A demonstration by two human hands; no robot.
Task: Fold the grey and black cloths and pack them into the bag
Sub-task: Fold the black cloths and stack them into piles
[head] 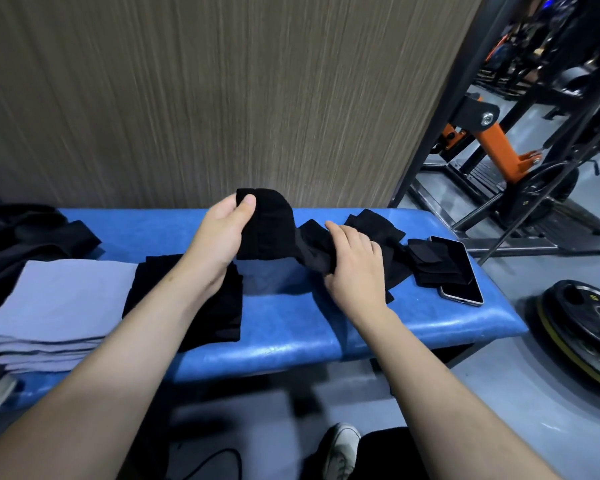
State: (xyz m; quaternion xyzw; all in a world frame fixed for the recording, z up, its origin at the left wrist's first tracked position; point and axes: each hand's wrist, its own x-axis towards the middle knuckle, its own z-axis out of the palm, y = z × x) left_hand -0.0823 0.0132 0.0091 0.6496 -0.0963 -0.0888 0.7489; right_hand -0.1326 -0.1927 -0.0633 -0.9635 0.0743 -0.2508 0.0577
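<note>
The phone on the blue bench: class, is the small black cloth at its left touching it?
Touching. The head view shows the small black cloth lying over the left part of the phone and covering part of its screen.

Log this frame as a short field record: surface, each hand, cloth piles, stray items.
surface: blue padded bench
left hand: gripping one end of a black cloth, lifted off the bench
right hand: gripping the other end of that cloth
folded grey cloths: stacked at bench left
folded black cloths: beside the grey stack
unfolded black cloths: bench right
phone: bench right, partly under a black cloth
bag: cannot tell
</note>
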